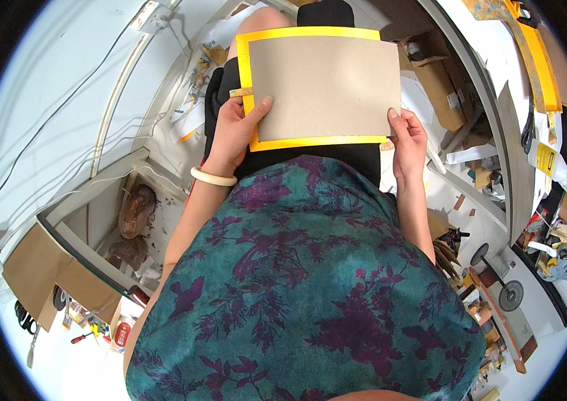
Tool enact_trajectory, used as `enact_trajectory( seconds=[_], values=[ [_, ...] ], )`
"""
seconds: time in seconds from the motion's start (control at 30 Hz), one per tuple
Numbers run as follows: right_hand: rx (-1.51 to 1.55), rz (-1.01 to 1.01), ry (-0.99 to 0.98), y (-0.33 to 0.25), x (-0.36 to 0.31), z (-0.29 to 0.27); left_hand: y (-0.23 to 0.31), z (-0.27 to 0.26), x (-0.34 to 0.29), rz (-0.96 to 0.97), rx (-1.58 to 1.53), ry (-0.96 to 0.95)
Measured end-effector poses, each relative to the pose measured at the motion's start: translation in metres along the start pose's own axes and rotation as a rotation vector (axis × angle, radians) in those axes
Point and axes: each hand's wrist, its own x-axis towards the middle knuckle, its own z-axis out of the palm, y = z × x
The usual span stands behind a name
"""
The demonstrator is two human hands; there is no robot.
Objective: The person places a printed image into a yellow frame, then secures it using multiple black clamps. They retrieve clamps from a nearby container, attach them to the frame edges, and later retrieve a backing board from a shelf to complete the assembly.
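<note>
A rectangular greyish-beige cardboard panel (327, 87) lies over a slightly larger yellow sheet, whose yellow border (310, 143) shows along the top, left and bottom sides. On the left side, my left hand (237, 130) grips the edge, thumb on the panel's face and fingers behind it. A small patterned tab (241, 92) juts out from that side just above the thumb. My right hand (406, 137) pinches the panel near its lower right corner. Both hands hold the piece roughly flat above black fabric on my lap. What lies beneath it is hidden.
To the right runs a curved table edge (497, 120), with dark-handled scissors (528, 130) and yellow strips (542, 67) on it. Cardboard boxes (442, 93) and paper scraps lie on the floor beyond. At lower left are a brown cardboard flap (53, 274) and a shelf frame.
</note>
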Motion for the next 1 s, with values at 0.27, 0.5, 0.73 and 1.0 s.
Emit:
enact_trajectory(
  seconds=[0.27,0.5,0.73,1.0],
  values=[
    [0.004,-0.032,-0.022,0.001,0.007,-0.006,0.000,0.000,0.002,-0.012,-0.010,-0.006],
    [0.050,-0.011,0.023,0.001,0.004,0.003,-0.001,-0.002,0.002,-0.024,-0.021,0.002],
    [0.056,-0.009,0.005,0.002,0.004,0.002,0.001,-0.001,0.002,-0.045,0.012,0.016],
    [0.074,0.039,0.023,-0.002,0.004,0.004,0.000,-0.001,0.003,-0.064,0.007,0.041]
  ],
)
